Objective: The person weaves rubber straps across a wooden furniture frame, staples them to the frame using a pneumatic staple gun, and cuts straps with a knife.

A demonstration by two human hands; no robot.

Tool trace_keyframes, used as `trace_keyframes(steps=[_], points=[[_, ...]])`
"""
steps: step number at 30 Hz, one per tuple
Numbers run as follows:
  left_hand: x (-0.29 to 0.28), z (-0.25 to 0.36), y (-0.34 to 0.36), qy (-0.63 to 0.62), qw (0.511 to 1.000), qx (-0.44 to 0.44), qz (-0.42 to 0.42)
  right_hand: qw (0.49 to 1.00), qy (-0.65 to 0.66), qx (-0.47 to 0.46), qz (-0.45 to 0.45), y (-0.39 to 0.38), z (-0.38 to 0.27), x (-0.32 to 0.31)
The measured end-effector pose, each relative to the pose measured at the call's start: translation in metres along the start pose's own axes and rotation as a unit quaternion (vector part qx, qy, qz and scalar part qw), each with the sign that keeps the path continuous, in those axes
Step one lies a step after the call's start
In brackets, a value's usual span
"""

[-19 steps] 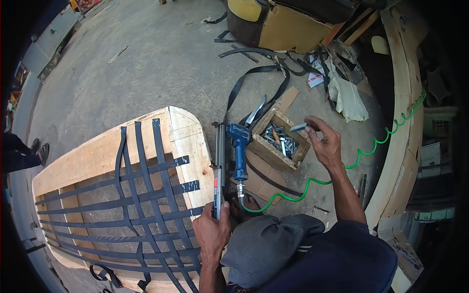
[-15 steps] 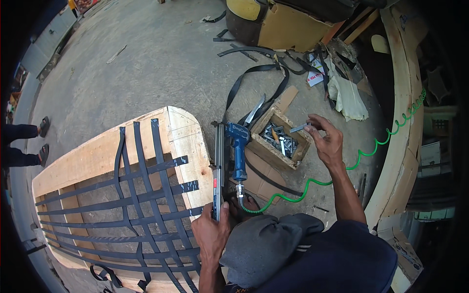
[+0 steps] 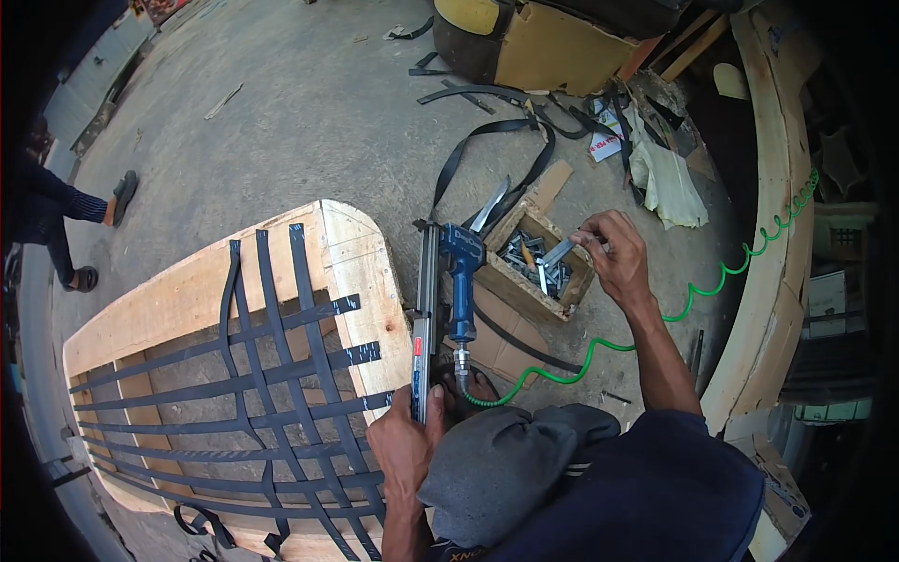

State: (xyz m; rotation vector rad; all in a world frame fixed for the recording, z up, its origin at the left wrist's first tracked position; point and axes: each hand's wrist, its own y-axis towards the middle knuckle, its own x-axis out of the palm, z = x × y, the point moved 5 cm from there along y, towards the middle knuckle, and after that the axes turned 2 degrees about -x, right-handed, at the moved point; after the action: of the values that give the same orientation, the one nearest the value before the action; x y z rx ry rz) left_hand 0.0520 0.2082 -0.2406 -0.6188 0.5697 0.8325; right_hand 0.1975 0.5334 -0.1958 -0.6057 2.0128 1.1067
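My left hand (image 3: 405, 448) grips the rear end of a blue pneumatic staple gun's (image 3: 448, 281) long magazine, beside the wooden frame (image 3: 361, 262) woven with black webbing straps (image 3: 272, 375). My right hand (image 3: 616, 255) holds a strip of metal staples (image 3: 562, 251) over a small wooden box (image 3: 538, 262) filled with more staples. A green coiled air hose (image 3: 599, 345) runs from the gun's handle off to the right.
Loose black straps (image 3: 487, 140) and paper scraps lie on the concrete floor beyond the box. A curved wooden frame (image 3: 768, 281) stands at the right. Another person's legs and sandals (image 3: 84, 225) are at the far left. A grey cloth (image 3: 506, 459) covers my knee.
My right hand has drawn slightly back over the staple box with the staple strip. The person at the left has stepped further along. The staple gun stays put.
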Motion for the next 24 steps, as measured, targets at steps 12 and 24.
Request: trace_keyframes(steps=[12, 24], points=[[0.000, 0.007, -0.002, 0.063, 0.991, 0.112, 0.027, 0.969, 0.193, 0.122, 0.093, 0.022, -0.029, -0.013], [0.006, 0.004, -0.004, 0.129, 0.974, 0.179, 0.052, 0.927, 0.263, -0.138, -0.228, 0.129, -0.070, 0.021]])
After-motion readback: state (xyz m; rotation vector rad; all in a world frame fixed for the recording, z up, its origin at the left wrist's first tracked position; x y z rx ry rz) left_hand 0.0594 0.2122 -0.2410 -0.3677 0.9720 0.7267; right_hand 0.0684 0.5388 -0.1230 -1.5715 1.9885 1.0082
